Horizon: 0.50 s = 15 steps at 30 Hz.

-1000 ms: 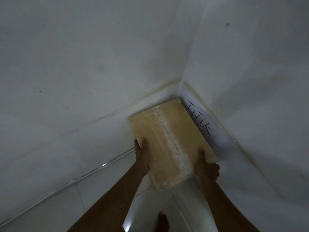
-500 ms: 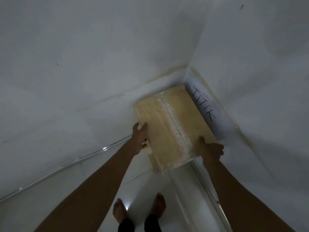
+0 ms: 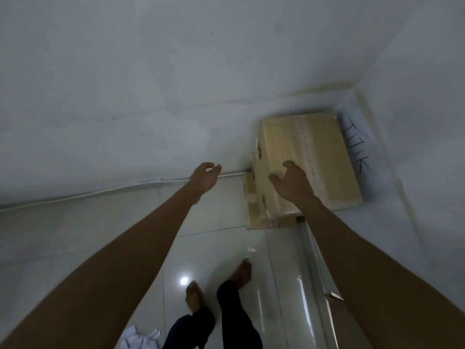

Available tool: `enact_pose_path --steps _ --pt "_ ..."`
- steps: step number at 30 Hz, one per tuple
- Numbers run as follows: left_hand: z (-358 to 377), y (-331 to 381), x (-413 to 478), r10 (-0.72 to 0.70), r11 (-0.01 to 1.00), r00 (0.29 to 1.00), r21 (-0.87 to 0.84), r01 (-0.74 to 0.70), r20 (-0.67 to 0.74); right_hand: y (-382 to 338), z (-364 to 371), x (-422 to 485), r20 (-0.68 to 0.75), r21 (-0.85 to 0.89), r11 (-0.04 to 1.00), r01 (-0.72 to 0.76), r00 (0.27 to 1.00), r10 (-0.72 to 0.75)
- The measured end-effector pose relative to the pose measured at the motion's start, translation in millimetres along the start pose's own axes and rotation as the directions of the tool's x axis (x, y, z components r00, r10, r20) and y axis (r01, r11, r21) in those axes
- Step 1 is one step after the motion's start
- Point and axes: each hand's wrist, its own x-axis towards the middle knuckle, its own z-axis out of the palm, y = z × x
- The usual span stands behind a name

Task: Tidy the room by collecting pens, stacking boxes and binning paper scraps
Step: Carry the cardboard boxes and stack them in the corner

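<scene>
By the corner, three stacked boxes (image 3: 309, 157), two empty hands (image 3: 289, 182).

Handwritten black capitals reading "TITIK" run along a white sheet (image 3: 362, 157) (set against the wall) just beside stacked cardboard boxes (image 3: 309, 159).

A: What colours do you see in the corner at the right of the frame?
B: You've got pale tan boxes (image 3: 309, 159) beside a white sheet (image 3: 362, 157) lettered in black.
A: And lower down?
B: Your glossy white tiles (image 3: 216, 210), dark trousers (image 3: 236, 321), crumpled white paper (image 3: 137, 338).
</scene>
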Motion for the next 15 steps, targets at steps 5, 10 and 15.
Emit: enact_pose_path --steps 5,10,15 --pt "-39.4 -38.5 -26.2 -0.026 1.000 0.998 0.005 0.026 -0.049 -26.2 27.3 -21.3 0.112 -0.079 0.994 0.082 0.991 -0.073" --pt "-67.6 -98.5 -61.9 -0.033 0.999 0.996 -0.042 0.029 -0.089 -41.5 68.5 -57.0 0.135 -0.132 0.976 0.175 0.978 -0.158" --pt "-88.0 -163.8 -114.5 -0.085 0.994 0.986 -0.081 0.074 -0.142 -45.2 110.2 -106.9 0.191 -0.170 0.957 0.235 0.961 -0.202"
